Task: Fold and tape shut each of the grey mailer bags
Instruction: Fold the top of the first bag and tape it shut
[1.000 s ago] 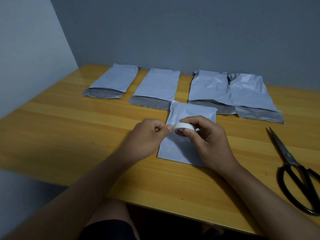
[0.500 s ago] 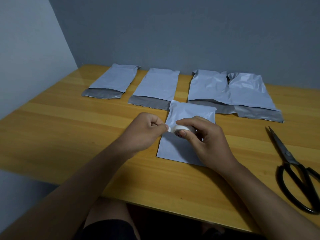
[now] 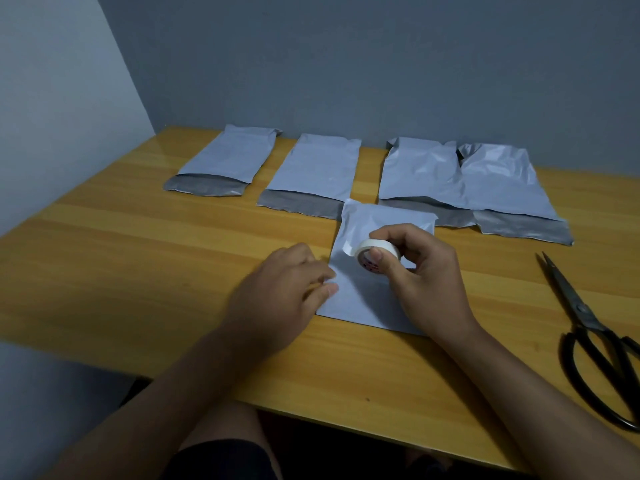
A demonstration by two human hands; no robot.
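A folded grey mailer bag [image 3: 362, 301] lies in front of me on the wooden table [image 3: 138, 258]. Above it my right hand [image 3: 427, 282] grips a white tape roll [image 3: 370, 249], and a short free tab of tape sticks out on the roll's left. My left hand [image 3: 287, 289] is blurred; it lies low at the bag's left edge, fingers pointing right, with nothing seen in it. Behind, several unfolded mailer bags lie in a row with their dark open flaps toward me: a far-left bag [image 3: 225, 161], a second bag [image 3: 318, 168], and two overlapping bags [image 3: 460, 178].
Black scissors [image 3: 588, 327] lie shut on the table at the right, blades pointing away from me. Grey walls close off the table at the back and left. The table's front edge runs just below my forearms.
My left hand has come off the tape end and dropped left and down to the bag's edge. The right hand has raised the roll a little; a loose tab now stands free.
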